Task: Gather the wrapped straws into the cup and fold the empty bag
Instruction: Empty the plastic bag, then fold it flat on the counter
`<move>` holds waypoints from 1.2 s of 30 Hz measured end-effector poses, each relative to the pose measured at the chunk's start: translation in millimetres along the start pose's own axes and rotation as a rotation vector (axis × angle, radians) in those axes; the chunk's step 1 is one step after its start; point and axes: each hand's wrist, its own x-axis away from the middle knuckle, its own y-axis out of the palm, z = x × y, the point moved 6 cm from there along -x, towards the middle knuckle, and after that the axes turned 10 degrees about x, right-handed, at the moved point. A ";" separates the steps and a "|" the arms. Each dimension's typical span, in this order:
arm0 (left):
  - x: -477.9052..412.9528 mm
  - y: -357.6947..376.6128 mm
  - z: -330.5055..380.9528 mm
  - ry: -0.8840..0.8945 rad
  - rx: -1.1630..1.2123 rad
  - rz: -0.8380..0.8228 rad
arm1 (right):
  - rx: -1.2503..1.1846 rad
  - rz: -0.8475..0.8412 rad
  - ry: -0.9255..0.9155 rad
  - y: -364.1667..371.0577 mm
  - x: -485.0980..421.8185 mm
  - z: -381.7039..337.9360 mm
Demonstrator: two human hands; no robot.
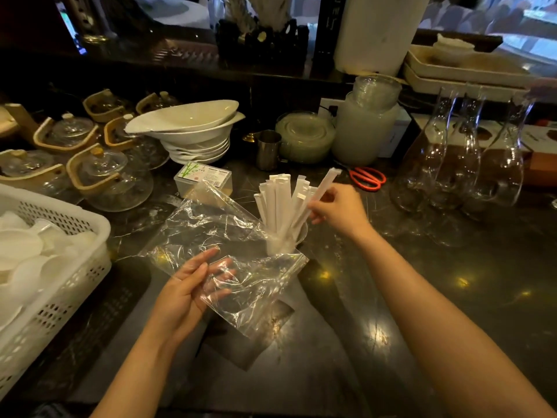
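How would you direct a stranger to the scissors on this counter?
Start at the row of tall clear glass carafes on the right of the dark marble counter. Just left of their bases lie the red-handled scissors, flat behind the right hand. Nothing else nearby is red.

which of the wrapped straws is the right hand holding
The rightmost straw, leaning out toward the scissors. The right hand pinches it, while the other straws stand untouched in the cup.

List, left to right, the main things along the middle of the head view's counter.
White perforated plastic basket → left hand holding the clear crumpled plastic bag → cup of white paper-wrapped straws → right hand → clear glass carafes.
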 end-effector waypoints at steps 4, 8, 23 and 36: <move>-4.8 8.0 7.8 0.004 0.006 -0.011 | 0.097 -0.126 0.101 25.2 -4.1 18.0; -13.6 15.5 15.0 0.009 0.013 -0.032 | 0.195 -0.171 0.150 35.0 -6.4 25.7; -86.4 107.2 72.3 0.200 0.107 -0.114 | -0.649 -0.164 0.088 -14.8 2.3 -41.5; -176.5 165.9 126.0 0.272 0.132 -0.119 | -0.572 0.127 -0.049 -92.8 -72.2 -39.4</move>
